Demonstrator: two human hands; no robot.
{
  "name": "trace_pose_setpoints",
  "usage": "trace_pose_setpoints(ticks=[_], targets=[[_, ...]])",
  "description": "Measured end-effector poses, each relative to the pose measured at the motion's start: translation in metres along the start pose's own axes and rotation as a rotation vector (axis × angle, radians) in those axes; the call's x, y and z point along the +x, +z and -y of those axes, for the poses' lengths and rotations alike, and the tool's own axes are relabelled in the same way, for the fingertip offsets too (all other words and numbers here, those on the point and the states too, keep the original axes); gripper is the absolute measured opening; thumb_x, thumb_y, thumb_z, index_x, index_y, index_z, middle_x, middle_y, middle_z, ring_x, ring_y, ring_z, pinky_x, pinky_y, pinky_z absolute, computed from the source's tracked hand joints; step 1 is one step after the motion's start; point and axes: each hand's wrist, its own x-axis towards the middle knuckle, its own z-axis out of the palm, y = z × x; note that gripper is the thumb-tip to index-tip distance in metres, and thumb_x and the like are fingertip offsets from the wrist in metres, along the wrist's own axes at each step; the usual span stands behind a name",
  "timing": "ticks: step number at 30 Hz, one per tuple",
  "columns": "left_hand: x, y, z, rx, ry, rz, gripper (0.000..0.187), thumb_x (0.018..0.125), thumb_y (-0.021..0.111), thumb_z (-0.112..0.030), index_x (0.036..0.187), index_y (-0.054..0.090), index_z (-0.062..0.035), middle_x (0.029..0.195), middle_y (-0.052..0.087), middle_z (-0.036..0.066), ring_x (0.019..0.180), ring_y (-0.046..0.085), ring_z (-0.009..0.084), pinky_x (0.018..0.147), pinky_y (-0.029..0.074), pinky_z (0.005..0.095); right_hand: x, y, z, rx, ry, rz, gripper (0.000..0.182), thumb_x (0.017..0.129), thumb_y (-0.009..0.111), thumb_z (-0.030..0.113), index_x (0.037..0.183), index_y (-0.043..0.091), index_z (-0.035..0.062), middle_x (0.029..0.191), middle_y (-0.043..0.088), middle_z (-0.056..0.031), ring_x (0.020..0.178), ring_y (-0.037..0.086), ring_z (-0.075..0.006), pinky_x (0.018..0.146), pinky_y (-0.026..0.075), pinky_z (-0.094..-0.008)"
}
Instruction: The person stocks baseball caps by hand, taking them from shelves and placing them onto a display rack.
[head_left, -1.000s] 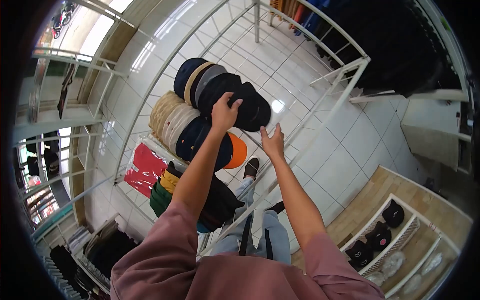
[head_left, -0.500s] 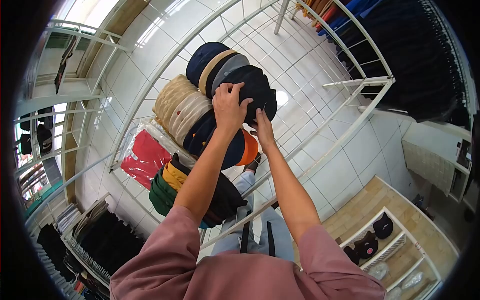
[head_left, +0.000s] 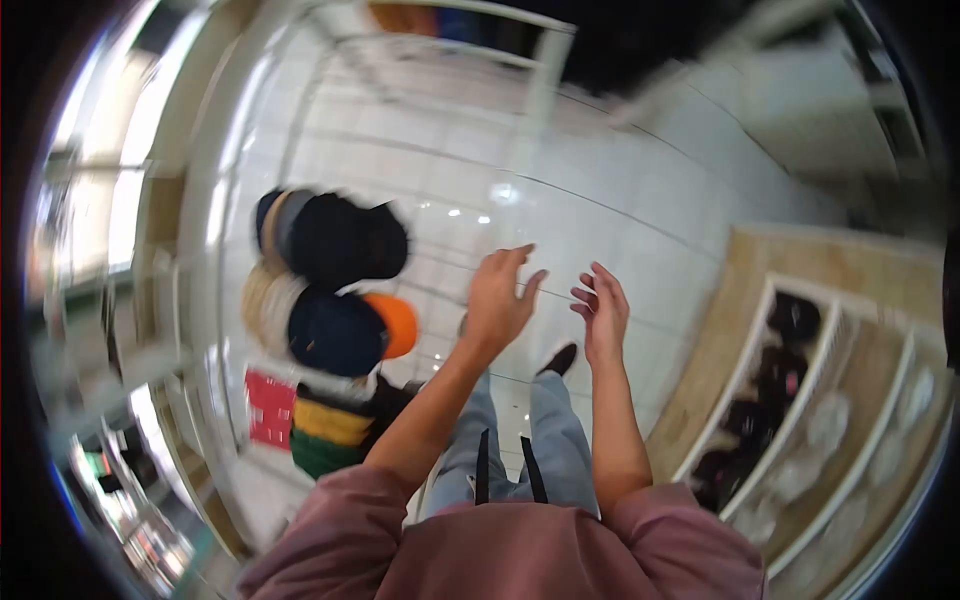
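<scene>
My left hand (head_left: pixel 500 300) is held in mid-air over the tiled floor, fingers apart and nothing in it. To its right, my right hand (head_left: pixel 603 310) also hangs free, its fingers loosely curled but spread and holding nothing. Left of both hands, caps sit stacked in rows: black caps (head_left: pixel 345 240) at the end of the upper row, and below them a navy cap (head_left: pixel 335 330) with an orange brim (head_left: pixel 392 325). Beige caps (head_left: pixel 268 308) lie at the far left. Neither hand touches the caps. Motion blurs the view.
A red packaged item (head_left: pixel 270 408) and a pile of green, yellow and black cloth items (head_left: pixel 335 422) lie at lower left. A white rack (head_left: pixel 745 385) with dark caps and clear plastic bags stands at right. Black garments (head_left: pixel 660 40) hang at the top.
Both hands have come off the black caps and now hang in the air to their right. The view has turned rightward, bringing the white rack closer; the cap rows appear farther left.
</scene>
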Motion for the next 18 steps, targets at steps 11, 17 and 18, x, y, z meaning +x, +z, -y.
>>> trace_pose_setpoints(ticks=[11,17,18], targets=[[-0.013,0.288,-0.161,-0.028,0.416,0.683,0.039,0.089,0.072,-0.021,0.123,0.061,-0.0056,0.103,0.068,0.016,0.091,0.068,0.0312,0.078,0.055,0.0406,0.055,-0.343,0.014,0.534,-0.229,-0.608,0.045,0.098,0.058,0.033,0.132,0.054,0.0043,0.122,0.058,-0.0131,0.102,0.061,-0.0259,0.081,0.05,-0.0373],[-0.049,0.405,-0.231,-0.07,0.441,0.871,0.038,0.09,0.07,-0.022,0.123,0.061,-0.0055,0.105,0.068,0.016,0.091,0.069,0.031,0.079,0.055,0.0405,0.073,-0.521,0.007,1.06,-0.441,-0.712,0.074,0.097,0.062,0.042,0.15,0.028,0.0026,0.146,0.041,-0.0136,0.131,0.046,-0.0299,0.106,0.043,-0.0409],[-0.058,0.413,-0.232,-0.066,0.443,0.885,0.038,0.09,0.07,-0.022,0.123,0.061,-0.0055,0.105,0.068,0.016,0.091,0.069,0.031,0.079,0.055,0.0405,0.073,-0.537,0.009,1.152,-0.474,-0.727,0.075,0.097,0.062,0.043,0.15,0.028,0.0021,0.15,0.039,-0.0131,0.135,0.043,-0.0295,0.111,0.041,-0.042]])
